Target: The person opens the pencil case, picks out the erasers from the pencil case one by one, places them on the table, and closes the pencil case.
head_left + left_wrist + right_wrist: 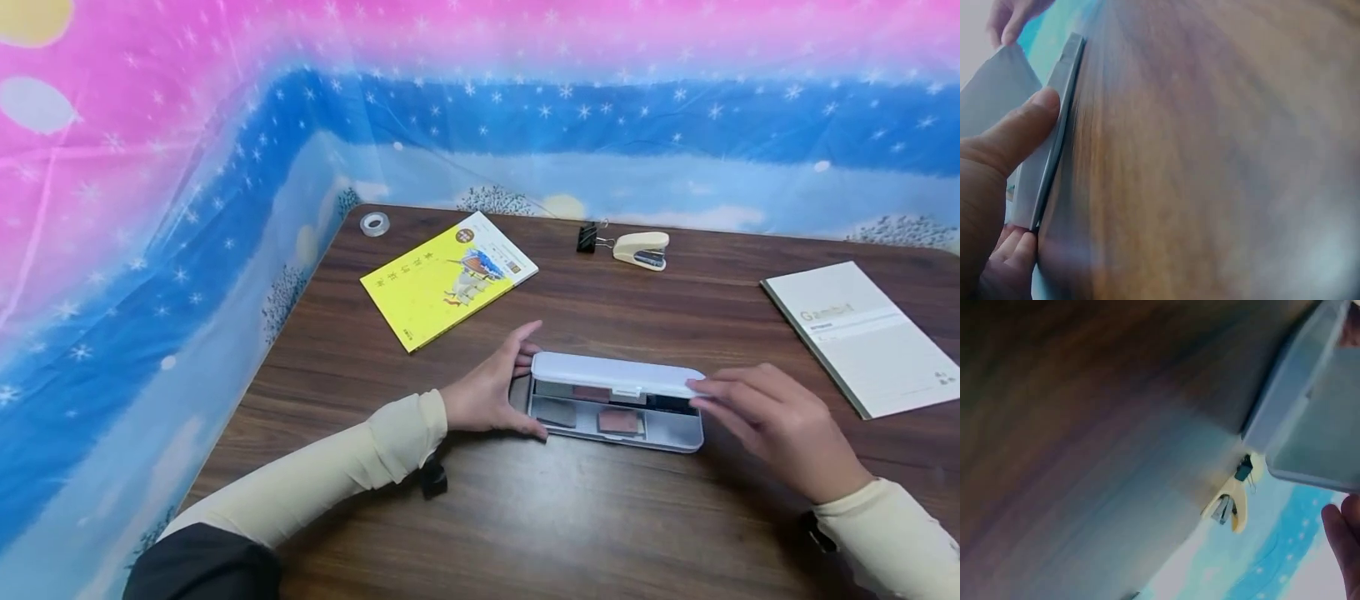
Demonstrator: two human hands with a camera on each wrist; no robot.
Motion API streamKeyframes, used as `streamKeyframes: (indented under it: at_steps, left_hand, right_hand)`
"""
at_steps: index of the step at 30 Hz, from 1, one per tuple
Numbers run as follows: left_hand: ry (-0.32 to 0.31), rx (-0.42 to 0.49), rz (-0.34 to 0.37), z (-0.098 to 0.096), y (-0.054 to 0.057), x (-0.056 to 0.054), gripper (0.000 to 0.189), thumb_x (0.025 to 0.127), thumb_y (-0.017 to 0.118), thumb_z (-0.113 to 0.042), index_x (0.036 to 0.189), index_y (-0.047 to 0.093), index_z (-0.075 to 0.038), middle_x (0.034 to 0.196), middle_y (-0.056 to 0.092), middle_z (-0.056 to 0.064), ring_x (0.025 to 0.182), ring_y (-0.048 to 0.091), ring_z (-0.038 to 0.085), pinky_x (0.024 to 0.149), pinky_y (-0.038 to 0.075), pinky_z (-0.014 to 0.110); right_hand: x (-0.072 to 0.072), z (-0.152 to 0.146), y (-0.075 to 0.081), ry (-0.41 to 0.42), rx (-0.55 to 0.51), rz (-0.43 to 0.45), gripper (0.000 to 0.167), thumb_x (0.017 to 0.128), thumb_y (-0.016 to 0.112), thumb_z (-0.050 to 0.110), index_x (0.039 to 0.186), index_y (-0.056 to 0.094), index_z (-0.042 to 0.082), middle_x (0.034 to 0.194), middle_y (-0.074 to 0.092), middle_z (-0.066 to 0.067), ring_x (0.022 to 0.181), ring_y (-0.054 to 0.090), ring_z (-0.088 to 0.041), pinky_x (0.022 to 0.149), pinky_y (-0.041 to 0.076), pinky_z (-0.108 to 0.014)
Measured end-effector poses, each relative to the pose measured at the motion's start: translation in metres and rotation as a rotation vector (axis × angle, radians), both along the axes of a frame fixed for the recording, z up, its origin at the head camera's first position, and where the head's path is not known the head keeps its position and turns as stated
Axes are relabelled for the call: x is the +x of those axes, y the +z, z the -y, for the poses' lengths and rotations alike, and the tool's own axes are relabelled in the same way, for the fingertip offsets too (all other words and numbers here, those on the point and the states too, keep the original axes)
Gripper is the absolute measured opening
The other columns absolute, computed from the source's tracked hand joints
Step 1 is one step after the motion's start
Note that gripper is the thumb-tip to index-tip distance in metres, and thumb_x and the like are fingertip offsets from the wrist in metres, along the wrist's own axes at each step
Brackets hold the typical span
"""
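A long white pencil case [663,432] lies on the table in the head view, its lid [600,367] partly raised. Inside it are a pinkish block [618,422] and a flat grey piece [556,411]. My left hand [491,389] holds the left end of the case, thumb at the front edge and fingers round the far side. In the left wrist view the thumb [1029,125] presses the near rim. My right hand [783,425] pinches the lid at its right corner. Only some fingers [1341,531] show in the right wrist view, beside the lid.
Behind the case on the brown table [585,517] lie a yellow book [435,292], a roll of tape [375,223], a black binder clip [587,237] and a cream stapler [641,250]. A pale notebook [862,333] is at the right. A patterned cloth [480,125] hangs behind.
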State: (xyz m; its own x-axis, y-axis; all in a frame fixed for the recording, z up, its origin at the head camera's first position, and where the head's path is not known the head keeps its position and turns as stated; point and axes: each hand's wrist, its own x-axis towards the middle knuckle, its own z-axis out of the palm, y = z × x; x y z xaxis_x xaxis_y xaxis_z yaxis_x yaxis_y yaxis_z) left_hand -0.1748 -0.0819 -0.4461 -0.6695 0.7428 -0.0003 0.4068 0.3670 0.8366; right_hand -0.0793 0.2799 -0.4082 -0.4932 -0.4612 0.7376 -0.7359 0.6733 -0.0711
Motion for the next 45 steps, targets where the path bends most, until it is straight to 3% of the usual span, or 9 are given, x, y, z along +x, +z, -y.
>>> streamKeyframes:
  at_steps: [4,8,11,16,19,25,33,39,45]
  left_hand:
    - [0.035,0.043,-0.006,0.000,0.001,0.001,0.142,0.069,0.103,-0.019,0.165,-0.001,-0.012,0.150,0.042,0.019,0.139,0.051,0.028,0.118,0.042,0.028]
    - [0.034,0.074,-0.021,-0.002,-0.001,0.000,0.144,0.068,0.103,-0.018,0.165,-0.003,-0.015,0.144,0.046,0.017,0.136,0.052,0.025,0.117,0.043,0.026]
    - [0.029,0.086,-0.026,-0.003,-0.002,0.000,0.142,0.069,0.102,-0.018,0.164,-0.004,-0.020,0.141,0.049,0.015,0.135,0.052,0.022,0.118,0.042,0.026]
    - [0.015,0.090,-0.015,-0.005,-0.001,0.000,0.138,0.071,0.101,-0.016,0.163,-0.002,-0.020,0.141,0.050,0.015,0.136,0.051,0.022,0.118,0.042,0.027]
    - [0.003,0.089,-0.015,-0.005,0.000,0.000,0.136,0.071,0.101,-0.014,0.162,-0.001,-0.016,0.140,0.050,0.015,0.136,0.051,0.022,0.119,0.041,0.026]
    - [-0.006,0.079,-0.026,-0.005,0.001,-0.002,0.134,0.071,0.101,-0.016,0.161,0.001,-0.017,0.140,0.051,0.016,0.135,0.052,0.022,0.119,0.042,0.027]
    - [-0.003,0.048,-0.001,-0.003,0.001,-0.003,0.129,0.072,0.101,-0.019,0.159,0.006,-0.016,0.142,0.052,0.014,0.136,0.052,0.021,0.120,0.040,0.027]
    - [-0.004,0.046,0.014,-0.003,0.000,0.000,0.127,0.073,0.100,-0.017,0.159,0.007,-0.017,0.141,0.053,0.015,0.135,0.053,0.021,0.120,0.039,0.026]
    - [-0.010,0.055,0.010,-0.002,-0.001,0.000,0.126,0.072,0.101,-0.017,0.157,0.008,-0.016,0.142,0.053,0.015,0.136,0.053,0.021,0.120,0.038,0.025]
  right_hand:
    - [-0.014,-0.008,-0.004,-0.073,-0.166,0.078,0.050,0.105,0.063,0.046,0.100,0.083,0.001,0.092,0.077,-0.010,0.083,0.069,-0.013,0.090,0.046,-0.002]
    - [-0.037,-0.014,0.000,-0.178,-0.325,0.245,0.014,0.094,0.083,0.016,0.099,0.084,0.003,0.091,0.077,-0.010,0.087,0.064,0.004,0.077,0.046,-0.003]
    - [-0.056,-0.019,0.006,-0.306,-0.395,0.478,0.015,0.091,0.084,0.007,0.106,0.084,0.006,0.096,0.077,-0.005,0.084,0.062,0.005,0.070,0.045,-0.008]
    - [-0.091,-0.032,0.003,-0.415,-0.412,0.914,0.044,0.102,0.070,0.042,0.123,0.077,0.004,0.107,0.078,-0.007,0.078,0.073,-0.008,0.068,0.059,-0.020]
    - [-0.106,-0.038,-0.005,-0.429,-0.338,1.035,0.050,0.102,0.070,0.046,0.123,0.076,0.001,0.110,0.077,-0.018,0.074,0.075,-0.015,0.066,0.063,-0.027]
    - [-0.120,-0.040,-0.016,-0.445,-0.169,1.086,0.047,0.102,0.071,0.042,0.117,0.077,-0.002,0.100,0.075,-0.018,0.067,0.071,-0.017,0.059,0.056,-0.028]
    - [-0.114,-0.034,-0.020,-0.450,-0.218,1.035,0.041,0.103,0.071,0.039,0.115,0.079,0.001,0.105,0.075,-0.020,0.069,0.071,-0.017,0.060,0.060,-0.026]
    - [-0.088,-0.030,-0.016,-0.460,-0.401,0.833,0.035,0.101,0.074,0.036,0.119,0.080,0.006,0.109,0.079,-0.006,0.078,0.071,-0.002,0.065,0.055,-0.014]
    - [-0.040,-0.021,-0.001,-0.265,-0.410,0.707,0.022,0.094,0.082,0.010,0.115,0.082,0.013,0.108,0.077,0.011,0.095,0.068,0.003,0.077,0.051,-0.006]
